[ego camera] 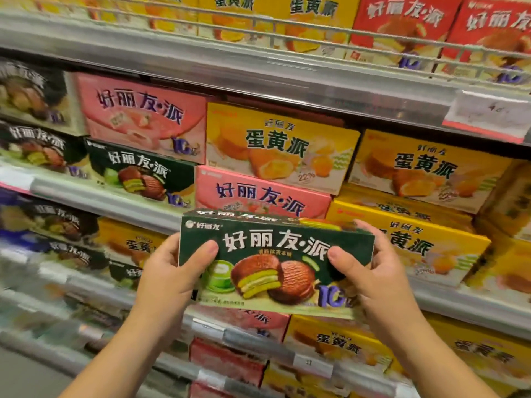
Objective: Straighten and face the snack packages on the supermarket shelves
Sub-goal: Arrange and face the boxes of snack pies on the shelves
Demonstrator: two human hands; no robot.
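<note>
Shelves [258,79] are standing behind while my left hand [169,271] and right hand [373,271] are gripping a green box [273,262] at nine and three o'clock.

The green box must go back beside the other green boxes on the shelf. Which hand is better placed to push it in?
Left, probably. The left hand grips the green box on the side nearer the shelved green boxes.
</note>
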